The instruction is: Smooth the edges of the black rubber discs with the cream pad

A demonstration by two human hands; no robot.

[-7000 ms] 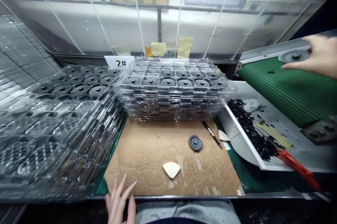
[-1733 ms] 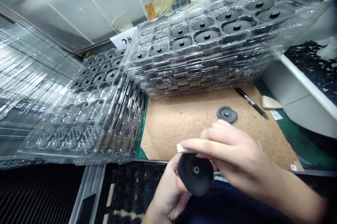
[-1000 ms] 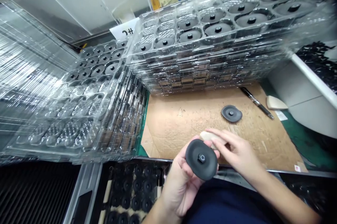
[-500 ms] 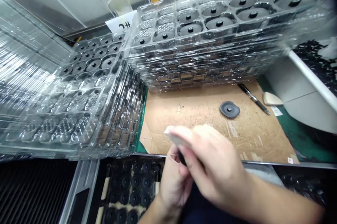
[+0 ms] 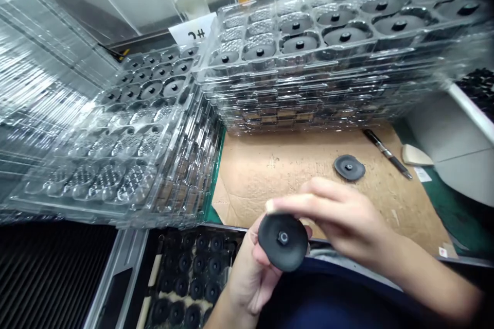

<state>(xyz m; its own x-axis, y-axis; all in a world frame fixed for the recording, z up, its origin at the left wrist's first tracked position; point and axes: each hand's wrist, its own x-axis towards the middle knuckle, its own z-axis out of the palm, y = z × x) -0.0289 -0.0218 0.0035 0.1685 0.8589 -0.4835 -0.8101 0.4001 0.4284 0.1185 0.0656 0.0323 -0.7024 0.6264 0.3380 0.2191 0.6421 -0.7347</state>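
Note:
My left hand holds a round black rubber disc with a small metal hub in its middle, face towards me, low in the view. My right hand reaches over the disc's top edge, its fingers closed on a small cream-coloured piece whose tip shows at the fingertips. A second black disc lies loose on the brown cardboard sheet just beyond my hands.
Stacked clear blister trays holding black discs stand behind the cardboard, more trays at the left. A pen and a cream wedge lie at the right by a white bin. A lower tray of black discs sits under the table edge.
My right hand, which was blurred across the disc half a second ago, has drawn back so the disc's face shows again. The view has shifted slightly.

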